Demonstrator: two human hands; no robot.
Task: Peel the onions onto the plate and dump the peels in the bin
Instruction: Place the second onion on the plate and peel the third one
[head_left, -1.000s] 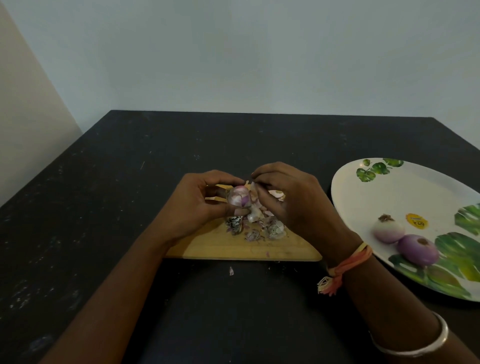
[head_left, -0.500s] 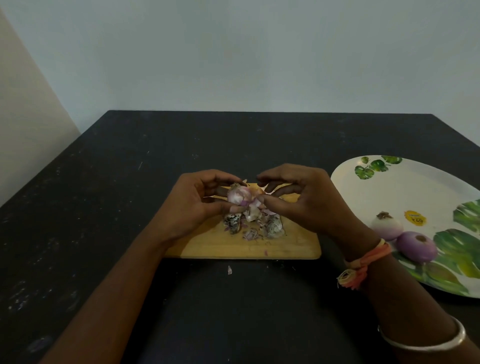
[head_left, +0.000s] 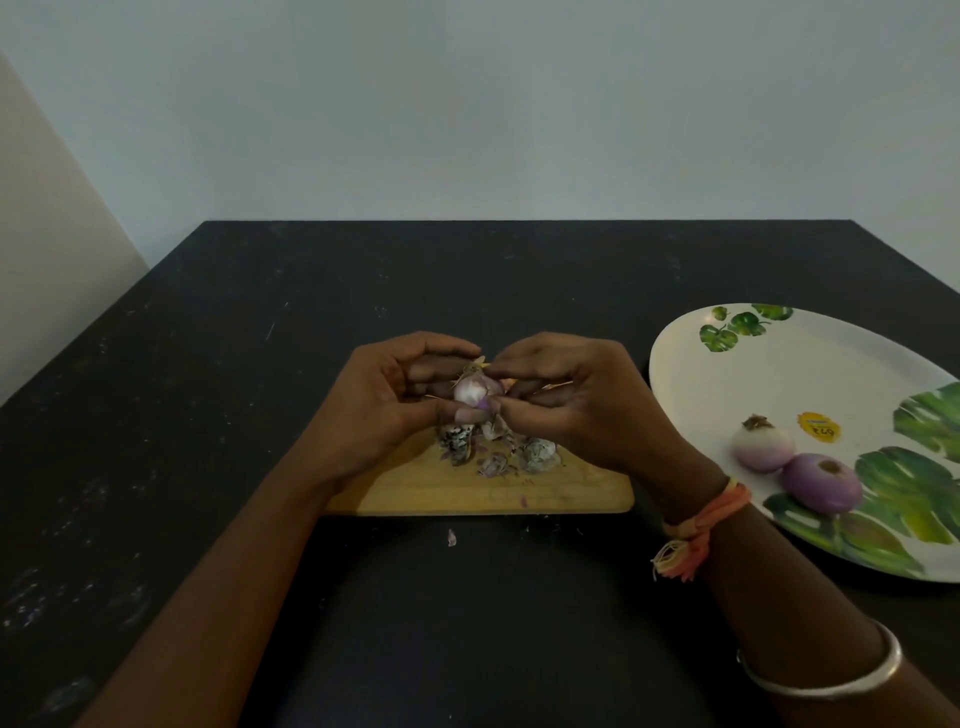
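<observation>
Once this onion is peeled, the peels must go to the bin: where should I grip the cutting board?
Grip the cutting board at its right short edge, coming from the right, thumb on top. It lies flat on the table, the peels heap near its middle, and that end is bare.

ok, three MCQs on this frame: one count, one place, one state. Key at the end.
1. How many peeled onions on the plate? A) none B) one C) two
2. The peel pile lies on: A) the plate B) the wooden board C) a bowl
3. The third onion is: A) gripped by left hand and right hand above the board B) lying on the plate C) lying untouched on the board
C: two bare bulbs sit side by side. B: scraps heap on the board under the hands. A: fingers of both hands curl round it.
</observation>
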